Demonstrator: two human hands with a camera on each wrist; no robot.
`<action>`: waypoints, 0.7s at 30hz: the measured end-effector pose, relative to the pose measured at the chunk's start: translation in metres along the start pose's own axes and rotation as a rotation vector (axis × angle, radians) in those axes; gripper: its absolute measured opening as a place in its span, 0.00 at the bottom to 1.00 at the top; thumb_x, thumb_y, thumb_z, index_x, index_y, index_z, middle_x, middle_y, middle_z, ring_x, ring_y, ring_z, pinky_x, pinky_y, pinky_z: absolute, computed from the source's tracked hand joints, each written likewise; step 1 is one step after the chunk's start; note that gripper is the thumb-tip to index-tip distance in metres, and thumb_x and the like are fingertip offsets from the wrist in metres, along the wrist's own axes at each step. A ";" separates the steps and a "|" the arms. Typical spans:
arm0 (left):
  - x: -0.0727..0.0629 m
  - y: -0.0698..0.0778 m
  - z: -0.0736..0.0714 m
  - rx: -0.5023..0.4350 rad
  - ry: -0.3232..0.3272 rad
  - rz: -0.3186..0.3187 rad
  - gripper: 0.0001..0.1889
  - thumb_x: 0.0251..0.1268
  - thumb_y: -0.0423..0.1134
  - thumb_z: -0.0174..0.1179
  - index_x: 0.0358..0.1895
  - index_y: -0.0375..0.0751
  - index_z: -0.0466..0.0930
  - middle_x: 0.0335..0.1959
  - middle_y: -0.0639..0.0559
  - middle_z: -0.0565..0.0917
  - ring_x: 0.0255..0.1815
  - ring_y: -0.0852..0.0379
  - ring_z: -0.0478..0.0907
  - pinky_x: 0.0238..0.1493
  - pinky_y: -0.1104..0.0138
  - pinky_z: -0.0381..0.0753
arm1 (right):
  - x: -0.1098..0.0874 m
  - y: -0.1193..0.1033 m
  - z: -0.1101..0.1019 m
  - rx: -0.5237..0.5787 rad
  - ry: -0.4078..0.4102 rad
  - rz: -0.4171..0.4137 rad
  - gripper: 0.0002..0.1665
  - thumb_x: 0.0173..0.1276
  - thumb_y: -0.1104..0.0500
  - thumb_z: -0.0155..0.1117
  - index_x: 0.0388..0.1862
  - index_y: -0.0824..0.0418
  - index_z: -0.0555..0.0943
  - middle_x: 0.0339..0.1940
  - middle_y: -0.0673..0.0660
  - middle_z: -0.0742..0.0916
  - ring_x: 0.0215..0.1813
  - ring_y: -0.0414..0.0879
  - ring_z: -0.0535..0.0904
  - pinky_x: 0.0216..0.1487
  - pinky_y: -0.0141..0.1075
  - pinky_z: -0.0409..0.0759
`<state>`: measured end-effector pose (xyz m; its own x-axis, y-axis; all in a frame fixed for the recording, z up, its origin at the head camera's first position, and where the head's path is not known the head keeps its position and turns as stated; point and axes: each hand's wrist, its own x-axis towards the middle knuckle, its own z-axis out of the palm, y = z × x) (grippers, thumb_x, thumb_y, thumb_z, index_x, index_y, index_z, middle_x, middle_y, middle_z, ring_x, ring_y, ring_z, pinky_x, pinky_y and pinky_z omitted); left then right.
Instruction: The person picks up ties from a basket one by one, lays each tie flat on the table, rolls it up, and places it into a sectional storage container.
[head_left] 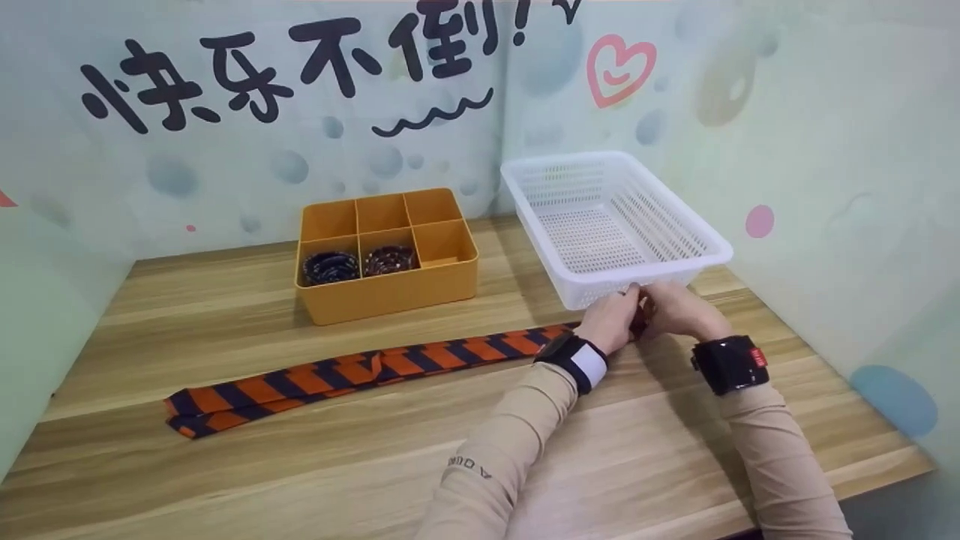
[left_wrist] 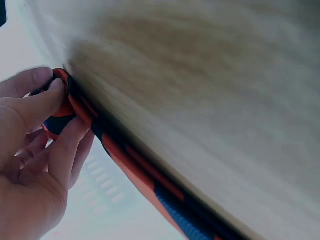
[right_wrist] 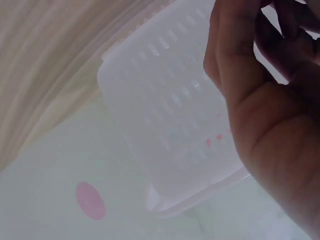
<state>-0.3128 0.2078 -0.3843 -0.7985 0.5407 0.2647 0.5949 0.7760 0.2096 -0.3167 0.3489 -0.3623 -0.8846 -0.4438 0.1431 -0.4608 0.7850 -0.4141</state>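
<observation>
A necktie [head_left: 442, 358] with orange and navy stripes lies stretched across the table, its left end flat. Its right end is curled into a small roll between the two hands in front of the white basket. My left hand [head_left: 609, 321] pinches this end, with thumb and fingertips on the roll in the left wrist view. From the other side my right hand [head_left: 681, 309] grips the same end with bent fingers. In the right wrist view that hand [right_wrist: 265, 95] hides nearly all of the tie.
A white perforated basket [head_left: 559, 281] stands just behind the hands. Left of it is an orange divided box [head_left: 390, 296], with a dark blue roll [head_left: 331, 268] and a dark red roll [head_left: 390, 260] in two front compartments. Printed walls [head_left: 825, 187] border the wooden table [head_left: 337, 465].
</observation>
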 end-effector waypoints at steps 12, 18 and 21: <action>0.002 0.001 -0.004 0.061 -0.083 -0.075 0.10 0.49 0.41 0.71 0.37 0.49 0.84 0.40 0.54 0.87 0.42 0.58 0.84 0.41 0.69 0.82 | -0.004 0.013 -0.006 0.223 -0.148 0.094 0.17 0.45 0.67 0.73 0.37 0.68 0.80 0.40 0.66 0.86 0.37 0.49 0.85 0.36 0.28 0.79; 0.000 -0.003 -0.009 0.030 -0.131 -0.053 0.17 0.46 0.40 0.72 0.42 0.44 0.81 0.43 0.51 0.86 0.45 0.56 0.83 0.45 0.67 0.82 | -0.006 0.010 -0.009 0.264 -0.182 0.114 0.17 0.46 0.67 0.73 0.36 0.68 0.78 0.39 0.66 0.85 0.38 0.49 0.84 0.37 0.29 0.80; -0.002 -0.003 -0.007 0.040 -0.111 -0.053 0.20 0.49 0.42 0.70 0.46 0.44 0.78 0.44 0.50 0.85 0.46 0.54 0.83 0.43 0.65 0.83 | -0.006 0.008 -0.010 0.230 -0.177 0.100 0.16 0.46 0.67 0.72 0.35 0.67 0.78 0.38 0.64 0.86 0.39 0.51 0.84 0.38 0.31 0.80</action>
<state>-0.3125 0.2020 -0.3790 -0.8355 0.5293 0.1476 0.5490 0.8157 0.1820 -0.3158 0.3616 -0.3576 -0.8893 -0.4535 -0.0588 -0.3260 0.7190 -0.6139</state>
